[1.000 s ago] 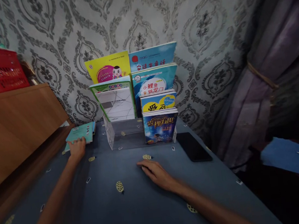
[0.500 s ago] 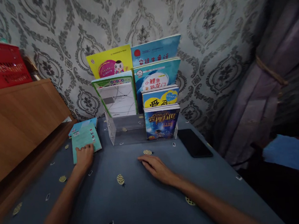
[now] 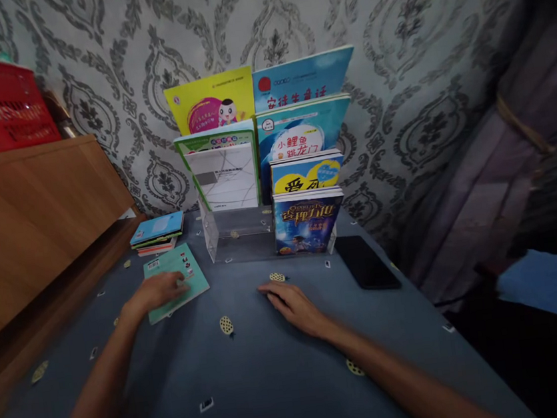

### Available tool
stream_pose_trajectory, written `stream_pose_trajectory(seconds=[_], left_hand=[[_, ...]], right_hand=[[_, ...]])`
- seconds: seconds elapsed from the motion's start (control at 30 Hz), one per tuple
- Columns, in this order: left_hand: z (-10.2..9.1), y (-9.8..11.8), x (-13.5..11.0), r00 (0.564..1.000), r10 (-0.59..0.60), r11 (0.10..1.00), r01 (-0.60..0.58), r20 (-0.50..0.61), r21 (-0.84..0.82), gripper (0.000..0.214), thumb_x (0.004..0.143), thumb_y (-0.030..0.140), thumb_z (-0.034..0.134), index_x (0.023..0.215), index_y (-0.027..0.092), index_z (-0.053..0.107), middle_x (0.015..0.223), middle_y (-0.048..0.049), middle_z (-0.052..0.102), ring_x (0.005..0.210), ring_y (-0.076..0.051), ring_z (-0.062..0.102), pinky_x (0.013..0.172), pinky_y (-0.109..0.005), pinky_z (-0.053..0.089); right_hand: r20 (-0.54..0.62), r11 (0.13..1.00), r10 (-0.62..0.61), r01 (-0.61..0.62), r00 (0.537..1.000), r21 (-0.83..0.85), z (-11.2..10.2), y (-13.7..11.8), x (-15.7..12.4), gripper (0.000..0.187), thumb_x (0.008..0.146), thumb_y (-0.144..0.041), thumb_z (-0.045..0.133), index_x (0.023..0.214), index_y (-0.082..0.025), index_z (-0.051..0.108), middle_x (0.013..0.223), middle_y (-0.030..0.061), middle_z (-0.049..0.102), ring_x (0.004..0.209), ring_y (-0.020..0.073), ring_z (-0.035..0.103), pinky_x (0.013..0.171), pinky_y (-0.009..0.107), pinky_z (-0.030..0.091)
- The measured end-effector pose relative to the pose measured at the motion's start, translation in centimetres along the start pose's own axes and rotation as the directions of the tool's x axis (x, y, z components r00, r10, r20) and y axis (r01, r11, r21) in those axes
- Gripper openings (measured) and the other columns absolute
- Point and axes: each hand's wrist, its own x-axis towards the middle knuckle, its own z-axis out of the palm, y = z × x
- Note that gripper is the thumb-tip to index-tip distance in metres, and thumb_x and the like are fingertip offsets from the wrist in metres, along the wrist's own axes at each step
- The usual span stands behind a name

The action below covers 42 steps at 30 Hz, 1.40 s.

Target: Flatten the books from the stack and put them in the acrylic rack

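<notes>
My left hand point(image 3: 161, 291) lies on top of a teal book point(image 3: 192, 267), its fingers stretched across the cover. The book rests back cover up, with a barcode showing at its upper left. Just behind it is a small stack of books with a light blue one point(image 3: 157, 228) on top. My right hand point(image 3: 292, 307) rests on the blue tablecloth point(image 3: 271, 371), fingers extended with nothing in them. In front of it stands a clear book rack point(image 3: 211, 238) with several books in tiers, among them a dark blue book point(image 3: 305, 223) at the front right.
A black phone point(image 3: 366, 263) lies right of the rack near the table's edge. At left rises a wooden panel point(image 3: 44, 229) with a red plastic basket point(image 3: 0, 106) on it. Patterned wallpaper stands behind, and a curtain point(image 3: 488, 192) hangs at right.
The teal book has moved off the stack toward me and to the right, turning slightly, with my left hand on it. The stack beneath is uncovered. My right hand stays in place.
</notes>
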Motion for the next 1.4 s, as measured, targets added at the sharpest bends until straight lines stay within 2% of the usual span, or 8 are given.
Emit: stream_pose_trajectory(seconds=[0.1,0.2,0.4,0.63,0.9,1.0,1.17,1.4], left_hand=[[-0.7,-3.7,2.9,0.991,-0.113,0.993,0.109,-0.073,-0.053,0.044,0.094,0.048,0.044,0.122,0.022,0.065,0.120,-0.0094,0.072,0.108,-0.025,0.068,0.088,-0.031,0.051],[-0.1,-5.4,5.2,0.934,-0.297,0.955,0.295,-0.198,-0.044,0.048,0.096,0.042,0.040,0.130,0.015,0.059,0.135,-0.0169,0.064,0.121,-0.029,0.063,0.095,-0.037,0.050],[2.6,-4.7,6.3,0.894,-0.356,0.934,0.351,-0.272,-0.069,0.055,0.101,0.037,0.026,0.144,0.012,0.049,0.146,-0.0197,0.055,0.132,-0.032,0.055,0.103,-0.045,0.047],[3.4,-4.3,5.6,0.866,-0.396,0.917,0.388,-0.306,-0.087,0.055,0.101,0.040,0.024,0.141,0.015,0.053,0.145,-0.0195,0.056,0.131,-0.035,0.054,0.103,-0.052,0.047],[3.9,-1.4,3.7,0.831,-0.451,0.891,0.440,-0.326,-0.113,0.055,0.100,0.038,0.022,0.134,0.013,0.056,0.139,-0.0229,0.058,0.128,-0.038,0.055,0.098,-0.060,0.047],[3.6,0.1,2.5,0.842,-0.436,0.894,0.445,-0.319,-0.046,0.053,0.099,0.036,0.020,0.126,0.011,0.058,0.131,-0.0239,0.061,0.122,-0.039,0.058,0.095,-0.063,0.047],[2.9,2.6,0.7,0.881,-0.371,0.904,0.414,-0.295,0.101,0.051,0.099,0.034,0.023,0.117,0.008,0.062,0.116,-0.0232,0.067,0.108,-0.037,0.066,0.089,-0.052,0.052],[1.8,5.6,-1.4,0.909,-0.342,0.906,0.386,-0.238,0.172,0.051,0.098,0.037,0.029,0.116,0.009,0.067,0.119,-0.0243,0.068,0.108,-0.038,0.067,0.084,-0.047,0.054]], right_hand=[[0.003,1.000,-0.007,0.007,1.000,-0.002,-0.2,-0.4,0.1,0.033,0.101,-0.021,0.041,0.121,-0.021,0.067,0.114,0.0109,0.073,0.107,0.0223,0.069,0.097,0.041,0.055],[-0.001,1.000,-0.003,0.003,1.000,0.000,-0.2,-0.5,0.1,0.033,0.100,-0.020,0.041,0.121,-0.021,0.067,0.113,0.0109,0.073,0.106,0.0222,0.069,0.097,0.041,0.055],[0.005,1.000,0.015,-0.015,1.000,-0.010,0.0,-0.2,-0.1,0.034,0.100,-0.021,0.042,0.124,-0.022,0.066,0.116,0.0101,0.072,0.109,0.0227,0.068,0.100,0.043,0.053],[0.016,1.000,0.005,-0.005,1.000,0.005,0.0,-0.2,-0.1,0.034,0.100,-0.019,0.041,0.124,-0.020,0.066,0.116,0.0113,0.072,0.110,0.0225,0.067,0.100,0.043,0.053],[0.009,1.000,-0.012,0.012,1.000,0.004,0.1,0.1,-0.1,0.034,0.102,-0.022,0.040,0.125,-0.020,0.065,0.119,0.0115,0.071,0.115,0.0222,0.065,0.104,0.045,0.051],[0.020,1.000,-0.004,0.004,1.000,0.006,0.1,0.1,-0.2,0.034,0.102,-0.023,0.041,0.127,-0.021,0.064,0.119,0.0105,0.071,0.114,0.0218,0.065,0.104,0.044,0.051],[0.001,1.000,0.002,-0.002,1.000,0.009,-0.2,-0.2,-0.3,0.035,0.103,-0.024,0.040,0.126,-0.020,0.065,0.118,0.0108,0.071,0.114,0.0222,0.065,0.103,0.044,0.051],[-0.075,1.000,0.013,-0.013,0.997,0.004,-0.6,0.4,-0.7,0.036,0.101,-0.020,0.041,0.127,-0.022,0.065,0.122,0.0107,0.069,0.116,0.0233,0.064,0.104,0.045,0.051]])
